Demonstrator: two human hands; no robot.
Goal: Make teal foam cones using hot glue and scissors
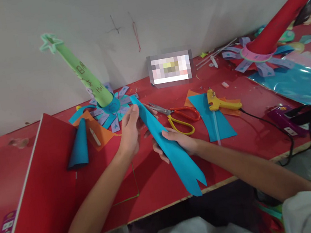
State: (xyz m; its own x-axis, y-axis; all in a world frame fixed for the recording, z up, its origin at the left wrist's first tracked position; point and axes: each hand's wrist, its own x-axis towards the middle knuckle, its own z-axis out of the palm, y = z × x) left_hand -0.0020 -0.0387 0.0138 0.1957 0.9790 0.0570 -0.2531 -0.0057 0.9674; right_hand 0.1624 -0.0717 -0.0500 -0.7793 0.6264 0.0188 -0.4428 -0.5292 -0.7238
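Note:
Held up over the front of the red table is a long blue sheet of paper (167, 142), partly rolled lengthwise, with a notch at its lower end. My left hand (130, 130) pinches its narrow upper end between thumb and fingers. Around its middle, my right hand (177, 142) is closed, thumb on top and fingers underneath. Just behind the paper lie scissors (175, 114) with one red and one yellow handle. Farther right, a yellow glue gun (220, 102) rests on a flat blue paper piece (210, 123).
A green paper cone (86, 78) with a star top stands behind my left hand. Nearer left are a small blue cone (78, 147) and an upright red board (41, 191). At right are a red cone (282, 17) and a purple power strip (289, 120) with cords.

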